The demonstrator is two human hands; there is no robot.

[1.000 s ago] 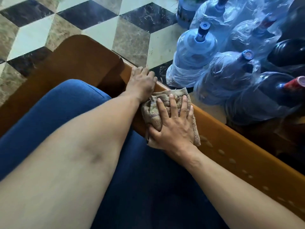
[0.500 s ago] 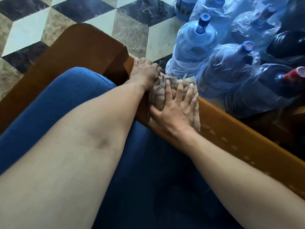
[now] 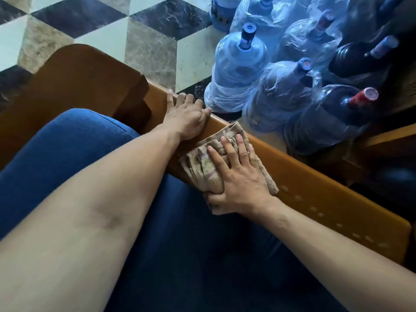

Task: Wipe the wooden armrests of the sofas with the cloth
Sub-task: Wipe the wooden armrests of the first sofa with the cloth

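Observation:
A long wooden armrest (image 3: 319, 188) runs diagonally from the upper middle to the lower right, beside the sofa's blue cushion (image 3: 67, 149). A crumpled beige cloth (image 3: 207, 167) is draped over the armrest's top and inner side. My right hand (image 3: 238, 176) lies flat on the cloth with fingers spread and the thumb hooked under its lower edge, pressing it to the wood. My left hand (image 3: 186, 115) rests palm down on the bare armrest just beyond the cloth, fingers curled over the outer edge. It holds nothing.
Several large blue water jugs (image 3: 240, 64), some wrapped in plastic, stand on the floor right against the armrest's outer side. A curved wooden sofa end (image 3: 85, 82) rises at the upper left. Checkered marble floor (image 3: 148, 46) lies beyond. Pale spots mark the armrest towards the lower right.
My right hand pushed the cloth up against my left hand, then drew it back down the armrest towards me. My left hand stayed on the armrest.

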